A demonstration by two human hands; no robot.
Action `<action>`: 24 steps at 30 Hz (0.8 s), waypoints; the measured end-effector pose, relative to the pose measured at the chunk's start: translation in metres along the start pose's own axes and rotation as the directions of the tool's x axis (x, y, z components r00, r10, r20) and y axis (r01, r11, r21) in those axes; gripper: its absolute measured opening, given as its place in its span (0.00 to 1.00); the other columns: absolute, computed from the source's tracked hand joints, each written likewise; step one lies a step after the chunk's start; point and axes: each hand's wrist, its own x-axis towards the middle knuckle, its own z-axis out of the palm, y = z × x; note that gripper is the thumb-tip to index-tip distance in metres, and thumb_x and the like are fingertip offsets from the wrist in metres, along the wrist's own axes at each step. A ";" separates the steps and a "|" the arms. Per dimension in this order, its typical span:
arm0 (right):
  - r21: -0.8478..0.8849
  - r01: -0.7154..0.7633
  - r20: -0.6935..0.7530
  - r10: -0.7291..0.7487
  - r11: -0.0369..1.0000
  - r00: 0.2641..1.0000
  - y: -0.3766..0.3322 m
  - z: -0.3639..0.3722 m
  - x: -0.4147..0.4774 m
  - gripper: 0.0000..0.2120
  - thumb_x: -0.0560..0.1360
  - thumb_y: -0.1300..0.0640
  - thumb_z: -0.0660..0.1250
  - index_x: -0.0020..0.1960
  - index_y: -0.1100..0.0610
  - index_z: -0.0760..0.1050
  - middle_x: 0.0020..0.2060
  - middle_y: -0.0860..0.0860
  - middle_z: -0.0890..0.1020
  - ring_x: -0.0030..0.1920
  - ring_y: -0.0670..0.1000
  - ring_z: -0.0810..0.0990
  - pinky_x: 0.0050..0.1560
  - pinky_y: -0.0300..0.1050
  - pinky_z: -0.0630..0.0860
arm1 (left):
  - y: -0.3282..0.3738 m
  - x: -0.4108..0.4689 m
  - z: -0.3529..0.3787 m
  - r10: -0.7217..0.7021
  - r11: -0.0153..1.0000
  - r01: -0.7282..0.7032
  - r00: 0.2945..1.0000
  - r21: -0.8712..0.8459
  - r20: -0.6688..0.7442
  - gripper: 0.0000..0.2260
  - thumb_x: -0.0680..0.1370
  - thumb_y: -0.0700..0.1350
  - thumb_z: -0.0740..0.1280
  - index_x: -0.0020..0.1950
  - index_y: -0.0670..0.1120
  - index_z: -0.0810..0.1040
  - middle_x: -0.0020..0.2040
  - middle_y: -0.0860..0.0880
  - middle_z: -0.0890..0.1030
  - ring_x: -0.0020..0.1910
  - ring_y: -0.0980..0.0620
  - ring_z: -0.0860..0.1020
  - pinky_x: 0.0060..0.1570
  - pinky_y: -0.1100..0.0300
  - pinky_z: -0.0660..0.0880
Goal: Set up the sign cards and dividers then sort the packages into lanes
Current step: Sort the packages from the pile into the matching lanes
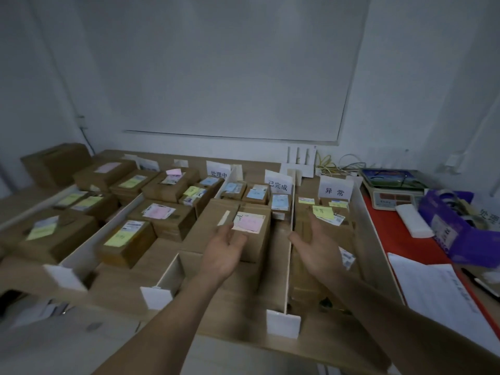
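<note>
Two hands are held out empty, fingers loose: left hand (226, 247) and right hand (315, 246). Three lettered white paper sign cards (278, 182) are seen standing behind.

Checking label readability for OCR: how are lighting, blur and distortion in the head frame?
Head view: dim, bluish, flat light, no glare; wide-angle lens bows the whiteboard edge; left hand and right hand slightly blurred; sign cards 处理中, 已完成, 异常 legible; writing on the pink note too soft to read.

Labelled cardboard packages (232, 226) between white dividers (289, 239)
</note>
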 end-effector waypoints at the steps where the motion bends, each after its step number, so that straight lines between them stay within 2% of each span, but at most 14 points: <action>1: -0.043 0.027 -0.014 -0.027 0.999 1.000 -0.011 0.010 -0.003 0.45 0.68 0.26 0.58 0.80 0.41 0.52 0.78 0.47 0.66 0.76 0.56 0.67 0.72 0.63 0.68 | -0.006 0.000 -0.014 0.029 0.999 -0.028 1.000 0.035 -0.002 0.25 0.81 0.56 0.63 0.77 0.52 0.67 0.77 0.49 0.65 0.74 0.46 0.66 0.71 0.52 0.64; 3: -0.116 0.091 -0.035 -0.095 0.989 0.995 -0.035 0.033 -0.010 0.45 0.68 0.25 0.56 0.80 0.42 0.53 0.78 0.48 0.64 0.77 0.55 0.65 0.72 0.62 0.67 | -0.021 0.003 -0.044 0.068 0.991 -0.067 0.998 0.113 -0.005 0.26 0.81 0.58 0.63 0.78 0.52 0.65 0.80 0.49 0.59 0.76 0.46 0.63 0.73 0.51 0.62; 5: -0.178 0.121 -0.028 -0.128 0.977 0.991 -0.063 0.055 -0.020 0.42 0.73 0.28 0.59 0.81 0.44 0.51 0.81 0.50 0.59 0.79 0.55 0.60 0.74 0.62 0.64 | -0.037 0.007 -0.077 0.095 0.983 -0.093 0.996 0.161 -0.003 0.27 0.80 0.59 0.63 0.78 0.54 0.64 0.81 0.49 0.56 0.78 0.46 0.60 0.75 0.47 0.62; 8: -0.226 0.161 -0.042 -0.174 0.961 0.984 -0.100 0.096 -0.032 0.40 0.78 0.32 0.59 0.82 0.47 0.50 0.81 0.50 0.58 0.80 0.54 0.57 0.77 0.59 0.61 | -0.061 0.013 -0.129 0.123 0.979 -0.123 0.992 0.161 0.011 0.27 0.80 0.59 0.63 0.78 0.55 0.64 0.80 0.51 0.57 0.77 0.46 0.62 0.74 0.44 0.63; 12: -0.164 0.187 0.001 -0.189 0.969 0.982 -0.159 0.157 -0.044 0.39 0.78 0.33 0.58 0.83 0.47 0.49 0.81 0.51 0.58 0.80 0.56 0.57 0.77 0.58 0.59 | -0.097 0.021 -0.201 0.163 0.964 -0.146 0.985 0.223 -0.060 0.27 0.79 0.60 0.64 0.77 0.55 0.66 0.80 0.50 0.58 0.78 0.47 0.60 0.75 0.51 0.60; 16: -0.131 0.254 0.059 -0.248 0.958 0.967 -0.216 0.210 -0.054 0.39 0.78 0.31 0.58 0.82 0.44 0.47 0.81 0.50 0.58 0.79 0.57 0.59 0.76 0.63 0.61 | -0.128 0.032 -0.266 0.138 0.967 -0.111 0.985 0.230 -0.105 0.27 0.79 0.60 0.64 0.77 0.55 0.66 0.80 0.50 0.58 0.78 0.46 0.60 0.75 0.48 0.62; 18: -0.117 0.285 0.093 -0.275 0.951 0.957 -0.242 0.234 -0.054 0.42 0.74 0.25 0.54 0.81 0.41 0.45 0.81 0.50 0.59 0.78 0.58 0.63 0.74 0.66 0.63 | -0.142 0.038 -0.296 0.131 0.969 -0.101 0.984 0.224 -0.123 0.27 0.79 0.61 0.64 0.77 0.56 0.66 0.80 0.50 0.58 0.77 0.46 0.62 0.74 0.46 0.65; 20: -0.099 0.307 0.117 -0.295 0.947 0.948 -0.264 0.257 -0.049 0.43 0.71 0.23 0.51 0.80 0.39 0.43 0.81 0.50 0.57 0.78 0.58 0.62 0.73 0.67 0.65 | -0.156 0.046 -0.322 0.115 0.973 -0.081 0.982 0.216 -0.150 0.26 0.79 0.61 0.64 0.76 0.57 0.67 0.80 0.51 0.59 0.76 0.46 0.63 0.73 0.47 0.66; 24: -0.119 0.387 0.176 -0.364 0.914 0.915 -0.303 0.303 -0.031 0.39 0.78 0.32 0.57 0.82 0.44 0.46 0.82 0.49 0.53 0.81 0.55 0.54 0.77 0.64 0.59 | -0.188 0.070 -0.369 0.062 0.976 -0.017 0.978 0.218 -0.201 0.27 0.78 0.63 0.63 0.75 0.56 0.68 0.79 0.51 0.59 0.76 0.47 0.63 0.73 0.47 0.66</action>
